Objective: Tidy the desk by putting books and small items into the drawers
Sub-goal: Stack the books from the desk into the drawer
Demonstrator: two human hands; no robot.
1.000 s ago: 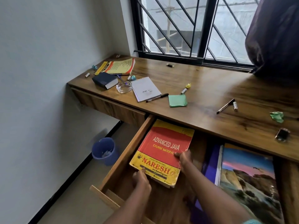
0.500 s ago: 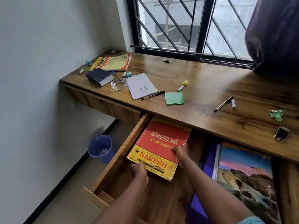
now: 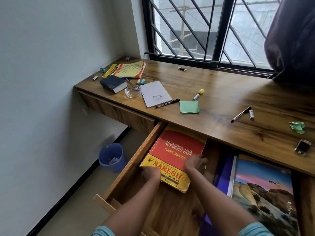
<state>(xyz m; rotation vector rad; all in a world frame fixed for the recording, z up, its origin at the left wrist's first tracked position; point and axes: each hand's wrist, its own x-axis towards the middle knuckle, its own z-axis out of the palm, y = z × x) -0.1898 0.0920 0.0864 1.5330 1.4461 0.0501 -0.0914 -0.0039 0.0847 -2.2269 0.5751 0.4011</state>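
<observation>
The left hand (image 3: 151, 173) and right hand (image 3: 196, 163) grasp the Advanced Java book (image 3: 177, 149) inside the open drawer (image 3: 136, 160); an uneven push could wedge its far corner beneath the desktop (image 3: 221, 92).

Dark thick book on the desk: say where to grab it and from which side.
Span the dark thick book across its width from above, approaching from the front of the desk. It lies flat, likely thick enough for a side pinch; the glass dish crowds its right end and the yellow book sits behind.
</observation>
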